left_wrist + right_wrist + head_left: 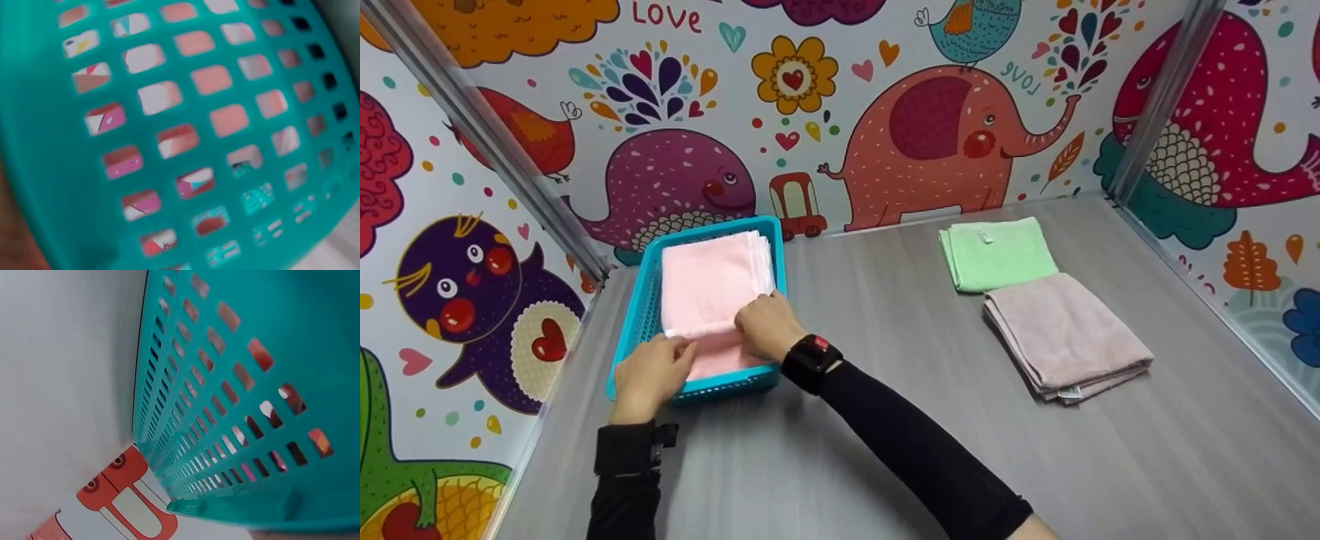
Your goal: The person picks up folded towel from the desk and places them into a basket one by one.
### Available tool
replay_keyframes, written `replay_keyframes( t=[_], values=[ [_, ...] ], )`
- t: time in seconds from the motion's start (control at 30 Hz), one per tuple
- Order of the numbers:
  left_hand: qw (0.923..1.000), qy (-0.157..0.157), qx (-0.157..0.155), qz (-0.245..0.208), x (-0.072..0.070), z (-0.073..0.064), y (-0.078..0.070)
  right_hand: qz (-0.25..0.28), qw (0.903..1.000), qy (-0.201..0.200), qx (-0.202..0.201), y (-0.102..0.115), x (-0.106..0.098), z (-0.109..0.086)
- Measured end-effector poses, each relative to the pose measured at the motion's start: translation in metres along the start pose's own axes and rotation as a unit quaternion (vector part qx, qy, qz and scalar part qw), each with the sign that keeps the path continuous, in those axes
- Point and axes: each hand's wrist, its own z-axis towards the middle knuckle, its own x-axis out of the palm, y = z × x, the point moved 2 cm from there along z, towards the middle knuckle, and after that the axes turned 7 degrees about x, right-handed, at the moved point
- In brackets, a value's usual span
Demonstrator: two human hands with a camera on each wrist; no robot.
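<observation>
A folded pink towel [712, 277] lies inside a turquoise plastic basket [639, 300] at the left of the table. My left hand [655, 373] reaches over the basket's near left corner and pinches the towel's near edge. At the right end of that edge, the curled fingers of my right hand [771, 326] grip the cloth. More pink cloth shows below the edge, between the hands. Both wrist views are filled mostly by the basket's perforated wall [185, 101], [225, 399]; they do not show the fingers.
Farther right on the grey table [870, 390], a folded light-green towel [1001, 255] lies at the back. A folded dusty-pink towel [1065, 330] sits just in front, touching or slightly overlapping it. Cartoon-printed panels [825, 150] enclose the table's back and sides.
</observation>
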Motion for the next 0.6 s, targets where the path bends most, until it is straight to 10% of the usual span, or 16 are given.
replay_keyframes(
  t=[0.2, 0.43, 0.6],
  values=[
    [0.9949, -0.075, 0.066, -0.017, -0.006, -0.006, 0.013, 0.089, 0.9942, -0.051, -0.03, -0.015, -0.007, -0.012],
    [0.9869, -0.155, 0.023, -0.04, -0.009, -0.013, 0.038, 0.159, 0.9854, -0.053, -0.03, -0.03, -0.016, -0.029],
    [0.9852, -0.146, 0.001, -0.089, -0.004, -0.016, 0.047, 0.189, 0.9799, -0.04, -0.049, -0.035, -0.017, -0.038]
  ],
)
